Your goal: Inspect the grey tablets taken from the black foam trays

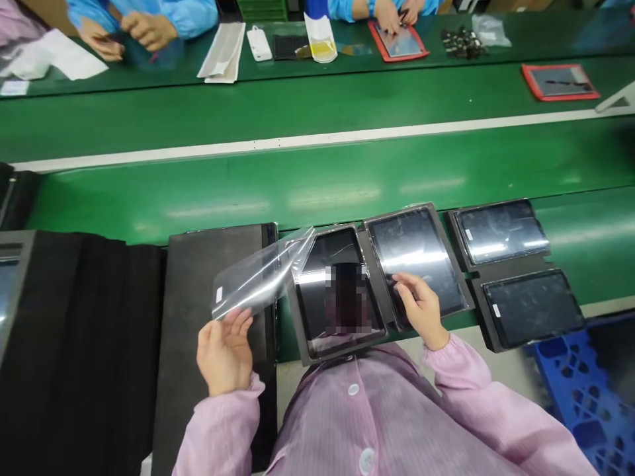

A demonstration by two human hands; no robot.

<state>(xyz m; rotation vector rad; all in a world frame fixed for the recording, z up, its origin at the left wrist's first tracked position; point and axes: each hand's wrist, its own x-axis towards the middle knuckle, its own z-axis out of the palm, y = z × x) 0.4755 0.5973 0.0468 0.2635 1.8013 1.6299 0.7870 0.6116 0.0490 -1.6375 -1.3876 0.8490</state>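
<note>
"Quick q: what's your left grip [225, 354] holding rn?"

"I'm pinching the clear film [260, 277] by its near end, thumb pressing in against the fingers. It's slanting up at my 11 o'clock, partly covering the black foam pad [191, 297]."

"Far end?"

"Reaching over the top-left corner of the front screen [342, 291], which is lying at my 12 in its dark tray. Can't tell if they're touching tho."

"And your right grip [421, 311]?"

"Hovering or resting, can't tell which, over the left side of the bigger screen [417, 254] at 1 o'clock. Fingers are curling loosely, thumb sitting v. close to the index; can't tell if I'm holding anything there."

"Other stuff nearby?"

"Two smaller screens [502, 231] are lying approx 2 o'clock, each w/ a white label, and a blue crate [560, 377] is sitting at 3. Across the green tabletop [248, 192], a co-worker's hands [389, 16] are handling a red-edged panel [397, 43] at 12."
</note>
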